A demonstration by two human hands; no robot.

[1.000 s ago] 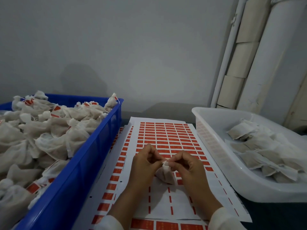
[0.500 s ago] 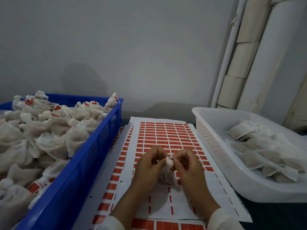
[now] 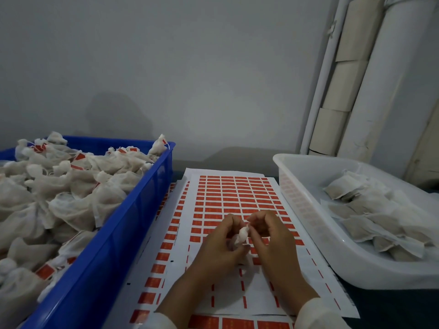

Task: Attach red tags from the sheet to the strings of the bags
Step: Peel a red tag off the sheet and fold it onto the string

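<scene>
A white sheet of red tags [image 3: 234, 193] lies flat in the middle of the table, its near rows peeled bare. Above it, my left hand [image 3: 219, 248] and my right hand [image 3: 270, 236] meet around one small white mesh bag [image 3: 241, 235]. My left fingers curl round the bag's body while my right fingertips pinch its gathered top. The bag's string is hidden between the fingers, and no tag shows on it.
A blue crate [image 3: 114, 245] at the left is heaped with tied bags carrying red tags. A white plastic tub [image 3: 306, 205] at the right holds flat, untied bags. More tag sheets lie under the top one. Pale rolls [image 3: 342, 91] lean against the wall behind.
Both hands have lifted the bag a little and drawn its top tighter; the bag now sits higher between the fingertips, with less of its body hanging below.
</scene>
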